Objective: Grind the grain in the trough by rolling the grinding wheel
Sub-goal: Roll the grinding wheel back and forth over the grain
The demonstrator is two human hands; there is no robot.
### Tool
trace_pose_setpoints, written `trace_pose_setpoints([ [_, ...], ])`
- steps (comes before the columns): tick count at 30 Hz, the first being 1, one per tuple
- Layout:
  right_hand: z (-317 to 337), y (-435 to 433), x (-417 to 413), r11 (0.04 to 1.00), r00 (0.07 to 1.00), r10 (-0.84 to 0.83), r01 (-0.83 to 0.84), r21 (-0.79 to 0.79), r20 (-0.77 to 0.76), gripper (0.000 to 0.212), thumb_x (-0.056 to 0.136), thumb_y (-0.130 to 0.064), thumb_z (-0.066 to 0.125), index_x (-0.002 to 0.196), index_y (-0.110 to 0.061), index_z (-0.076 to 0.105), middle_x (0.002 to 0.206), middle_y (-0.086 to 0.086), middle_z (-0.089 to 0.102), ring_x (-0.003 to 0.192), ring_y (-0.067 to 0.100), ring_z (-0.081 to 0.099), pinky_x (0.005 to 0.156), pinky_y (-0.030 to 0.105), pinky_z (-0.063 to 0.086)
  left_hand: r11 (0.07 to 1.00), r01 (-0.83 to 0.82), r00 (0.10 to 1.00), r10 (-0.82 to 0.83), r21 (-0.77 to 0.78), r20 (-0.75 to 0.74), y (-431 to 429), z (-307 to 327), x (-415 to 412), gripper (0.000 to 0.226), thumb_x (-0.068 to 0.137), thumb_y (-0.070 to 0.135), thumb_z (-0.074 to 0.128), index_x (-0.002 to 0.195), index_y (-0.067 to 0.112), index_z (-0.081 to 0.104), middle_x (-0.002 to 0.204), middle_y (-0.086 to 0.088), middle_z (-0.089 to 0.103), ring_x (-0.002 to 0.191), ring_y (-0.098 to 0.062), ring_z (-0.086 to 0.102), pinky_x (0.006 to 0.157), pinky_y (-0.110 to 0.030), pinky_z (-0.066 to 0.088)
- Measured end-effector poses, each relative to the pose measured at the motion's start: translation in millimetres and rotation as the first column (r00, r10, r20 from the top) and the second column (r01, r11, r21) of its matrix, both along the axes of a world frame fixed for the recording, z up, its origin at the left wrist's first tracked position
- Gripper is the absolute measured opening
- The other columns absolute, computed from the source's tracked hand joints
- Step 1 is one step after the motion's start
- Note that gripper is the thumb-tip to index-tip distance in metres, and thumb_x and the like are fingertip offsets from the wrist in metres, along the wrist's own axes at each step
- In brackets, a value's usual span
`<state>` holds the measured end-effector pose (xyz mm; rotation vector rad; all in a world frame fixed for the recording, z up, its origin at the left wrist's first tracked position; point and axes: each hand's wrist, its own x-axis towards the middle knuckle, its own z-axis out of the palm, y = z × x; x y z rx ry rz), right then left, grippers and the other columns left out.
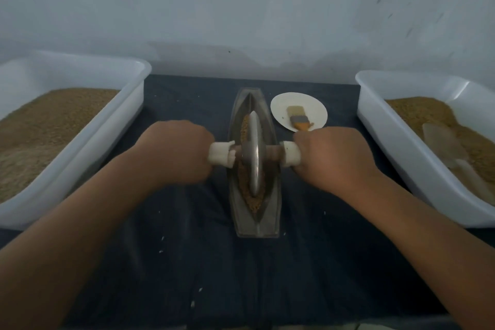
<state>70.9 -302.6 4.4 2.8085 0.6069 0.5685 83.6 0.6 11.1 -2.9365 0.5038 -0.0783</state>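
Observation:
A long metal boat-shaped trough (270,211) lies lengthwise on the dark cloth in the middle. Brown grain (253,202) fills its groove. The grey metal grinding wheel (254,153) stands on edge in the groove, about midway along. An axle runs through it with white wrapped handles (219,155) on each side. My left hand (175,151) grips the left handle. My right hand (333,159) grips the right handle. Both fists hide the outer ends of the handles.
A white tub (128,104) of brown grain stands at the left. Another white tub (396,147) at the right holds grain and a pale scoop (447,147). A white plate (284,104) with a small brush (297,116) sits just right of the trough's far end. A wall rises behind.

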Motion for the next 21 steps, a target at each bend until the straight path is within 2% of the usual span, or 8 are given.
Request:
trace_pose_setpoints([
  [2,-1,6,17,0.999,0.999,-0.034,0.034,0.005,0.041,0.034,0.072,-0.034,0.077,0.067,-0.028,0.044,0.054,-0.012,0.018,0.04,0.023,0.035,0.046,0.019,0.015,0.999,-0.043,0.999,0.044,-0.017,0.031,-5,-1,11,0.023,0.075,0.054,0.051,0.071,0.031,0.053,0.073,0.01,0.059,0.065,-0.015,0.057,0.055,-0.029,0.036],
  [4,0,15,42,0.996,0.995,-0.09,0.088,0.029,0.038,0.025,0.075,-0.027,0.069,0.067,-0.024,0.046,0.054,-0.009,0.029,0.045,0.021,0.037,0.047,0.022,0.019,0.993,-0.095,0.995,0.098,-0.07,0.033,-12,1,31,0.022,0.074,0.051,0.053,0.07,0.03,0.053,0.075,0.009,0.059,0.071,-0.02,0.06,0.06,-0.032,0.041],
  [7,7,26,73,0.984,0.991,-0.129,0.125,0.129,0.022,0.026,0.071,-0.018,0.063,0.059,-0.022,0.041,0.053,-0.007,0.036,0.047,0.019,0.042,0.049,0.023,0.023,0.984,-0.14,0.983,0.151,-0.107,0.101,-20,7,59,0.021,0.077,0.047,0.058,0.07,0.027,0.054,0.073,0.007,0.058,0.064,-0.019,0.054,0.061,-0.033,0.039],
  [11,10,27,72,0.984,0.99,-0.142,0.138,0.114,0.025,0.029,0.069,-0.019,0.064,0.058,-0.024,0.038,0.051,-0.007,0.037,0.045,0.01,0.031,0.049,0.023,0.021,0.986,-0.123,0.987,0.133,-0.113,0.085,-21,6,58,0.017,0.082,0.043,0.06,0.075,0.027,0.058,0.077,0.006,0.06,0.069,-0.02,0.058,0.064,-0.035,0.042],
  [15,-2,10,34,0.995,0.995,-0.064,0.059,0.077,0.074,0.023,0.076,-0.036,0.06,0.065,-0.025,0.044,0.051,-0.009,0.028,0.042,0.008,0.021,0.047,0.02,0.014,0.997,-0.038,0.999,0.038,-0.063,-0.001,-10,5,23,0.019,0.077,0.048,0.056,0.076,0.03,0.06,0.073,0.01,0.06,0.068,-0.016,0.06,0.059,-0.032,0.041],
  [17,-5,4,10,0.996,0.996,-0.004,-0.003,0.084,0.09,0.03,0.077,-0.048,0.052,0.061,-0.032,0.033,0.049,-0.012,0.024,0.041,0.004,0.017,0.047,0.019,0.011,0.999,0.004,0.998,-0.006,-0.037,-0.06,-4,5,6,0.023,0.071,0.053,0.052,0.072,0.031,0.058,0.069,0.012,0.059,0.062,-0.01,0.057,0.055,-0.029,0.04],
  [19,-7,-1,1,0.994,0.998,0.009,-0.016,0.105,0.063,0.036,0.076,-0.052,0.049,0.061,-0.034,0.021,0.048,-0.012,0.028,0.04,0.005,0.021,0.046,0.019,0.012,1.0,0.019,0.997,-0.02,-0.015,-0.073,-2,4,1,0.023,0.07,0.055,0.052,0.07,0.032,0.055,0.068,0.012,0.059,0.061,-0.007,0.055,0.054,-0.028,0.039],
  [21,-11,-2,9,0.995,0.999,-0.04,0.037,0.093,0.025,0.035,0.079,-0.05,0.054,0.062,-0.031,0.031,0.051,-0.011,0.032,0.042,0.011,0.027,0.046,0.021,0.015,1.0,0.016,0.999,-0.016,-0.003,-0.047,-5,5,11,0.022,0.072,0.053,0.053,0.071,0.031,0.055,0.07,0.011,0.059,0.062,-0.01,0.056,0.055,-0.029,0.039],
])
